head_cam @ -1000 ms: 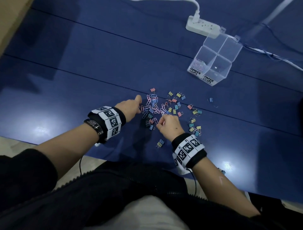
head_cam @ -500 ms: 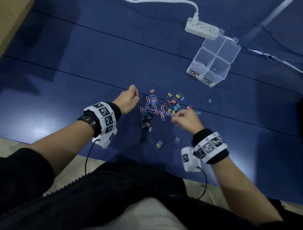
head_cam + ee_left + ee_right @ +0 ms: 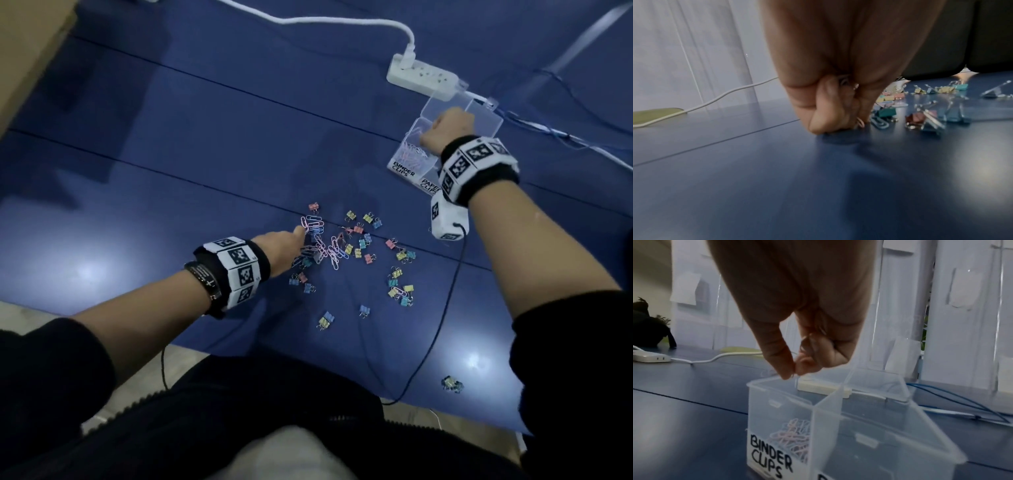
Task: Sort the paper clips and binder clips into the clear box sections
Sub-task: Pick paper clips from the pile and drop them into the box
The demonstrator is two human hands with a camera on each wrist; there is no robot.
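Observation:
Pink and blue paper clips (image 3: 317, 228) lie heaped among pastel binder clips (image 3: 397, 274) on the blue table. My left hand (image 3: 300, 233) reaches into the left edge of the heap. In the left wrist view this hand (image 3: 838, 126) has its fingers curled onto the table, pinching a pink paper clip (image 3: 860, 124). The clear box (image 3: 486, 116) stands at the far right. My right hand (image 3: 428, 133) hovers over its section labelled BINDER CLIPS, which holds pink paper clips (image 3: 795, 436). That hand (image 3: 795, 371) pinches thumb to fingertips just above the box rim (image 3: 777, 382); a thin wire loop shows between the fingers.
A white power strip (image 3: 423, 77) and its cord lie just behind the box. Blue cables (image 3: 565, 137) run off to the right. One stray binder clip (image 3: 452, 383) sits near the table's front edge. A black wrist cable (image 3: 445, 308) hangs over the clips.
My right hand left the pile and travelled up and right to above the box. My left hand went from a raised fist back down onto the paper clips.

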